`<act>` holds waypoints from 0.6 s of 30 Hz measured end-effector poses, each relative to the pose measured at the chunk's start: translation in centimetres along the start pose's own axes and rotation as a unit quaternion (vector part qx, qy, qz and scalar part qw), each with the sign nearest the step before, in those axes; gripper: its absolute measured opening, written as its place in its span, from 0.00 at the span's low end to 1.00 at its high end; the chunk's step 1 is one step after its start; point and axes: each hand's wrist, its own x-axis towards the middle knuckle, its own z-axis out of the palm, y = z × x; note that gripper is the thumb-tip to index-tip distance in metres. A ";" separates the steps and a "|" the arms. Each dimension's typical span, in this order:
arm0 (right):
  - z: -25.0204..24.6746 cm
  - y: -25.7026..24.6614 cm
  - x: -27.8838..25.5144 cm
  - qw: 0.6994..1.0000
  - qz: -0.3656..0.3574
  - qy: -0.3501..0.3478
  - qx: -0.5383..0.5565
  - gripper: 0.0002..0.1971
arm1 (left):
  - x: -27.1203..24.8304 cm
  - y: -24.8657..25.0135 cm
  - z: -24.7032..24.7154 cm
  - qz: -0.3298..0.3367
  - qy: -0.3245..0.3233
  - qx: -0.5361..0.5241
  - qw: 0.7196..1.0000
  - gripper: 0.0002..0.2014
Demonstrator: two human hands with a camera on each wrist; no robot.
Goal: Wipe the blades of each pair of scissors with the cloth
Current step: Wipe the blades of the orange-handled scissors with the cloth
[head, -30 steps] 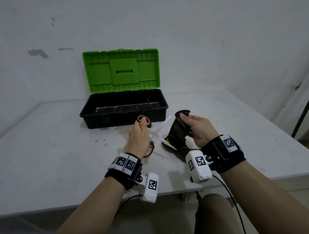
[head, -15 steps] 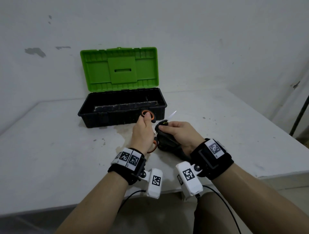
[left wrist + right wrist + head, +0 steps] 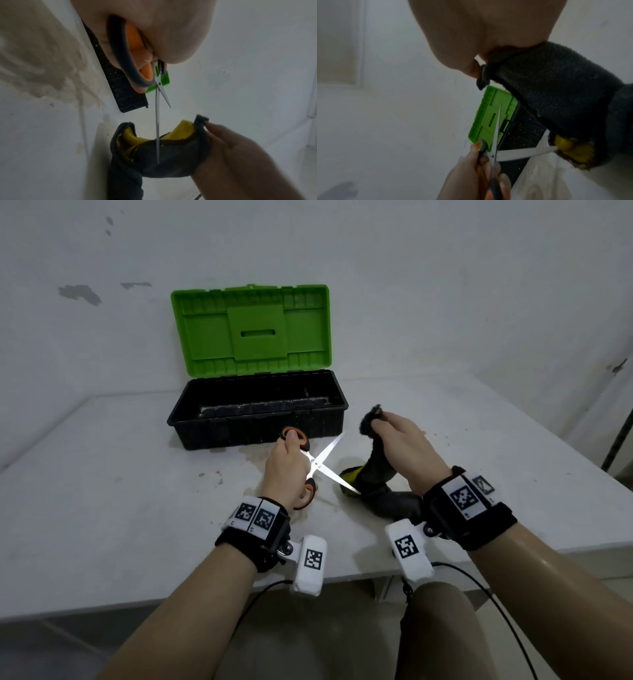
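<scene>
My left hand [image 3: 286, 465] grips a pair of scissors [image 3: 320, 463] by their orange and black handles, thumb through the upper loop. The steel blades stand spread in an X; one tip points toward the toolbox, the other rests against the cloth. My right hand [image 3: 399, 445] pinches the top of a dark grey cloth [image 3: 376, 470] with a yellow inner side, lifted off the blades, its lower end lying on the table. In the left wrist view the long blade [image 3: 157, 129] crosses the cloth [image 3: 171, 152]. The right wrist view shows the scissors [image 3: 496, 151] and the cloth [image 3: 556, 97].
A black toolbox [image 3: 257, 419] with its green lid [image 3: 251, 326] raised stands just behind the hands on the white table [image 3: 102, 491]. A damp stain marks the table near the left hand. The table's front edge runs below the wrists; a wall stands close behind.
Half a second ago my right hand pressed the cloth over the blades beside my left hand. It has since pulled up and to the right, and both blades show bare, spread apart.
</scene>
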 end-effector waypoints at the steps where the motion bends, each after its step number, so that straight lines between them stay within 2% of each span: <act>1: 0.1 -0.5 -0.7 0.996 -0.057 -0.027 -0.058 0.13 | 0.0 0.1 0.0 0.002 0.000 0.001 1.000 0.32; 3: 0.8 -1.1 -1.4 0.968 -0.163 -0.060 -0.183 0.11 | -0.2 0.5 0.3 0.015 -0.005 0.023 1.000 0.35; 5: 1.7 -1.1 -1.3 0.941 -0.209 -0.072 -0.258 0.12 | -0.7 0.7 0.3 0.025 -0.015 0.024 0.999 0.30; 7: 2.7 -1.2 -1.0 0.924 -0.233 -0.077 -0.292 0.14 | -0.6 0.7 0.3 0.036 -0.015 0.028 0.999 0.24; 10: 3.8 -1.7 -0.9 0.900 -0.272 -0.108 -0.322 0.11 | -0.5 0.5 0.4 0.030 -0.007 0.030 0.999 0.24; 14: 4.3 -2.0 -1.1 0.874 -0.282 -0.149 -0.365 0.10 | -0.5 0.5 0.3 0.037 0.005 0.024 0.999 0.24; 18: 3.7 -1.9 -1.5 0.872 -0.286 -0.178 -0.356 0.09 | -0.3 0.3 0.1 0.045 0.016 0.033 0.998 0.24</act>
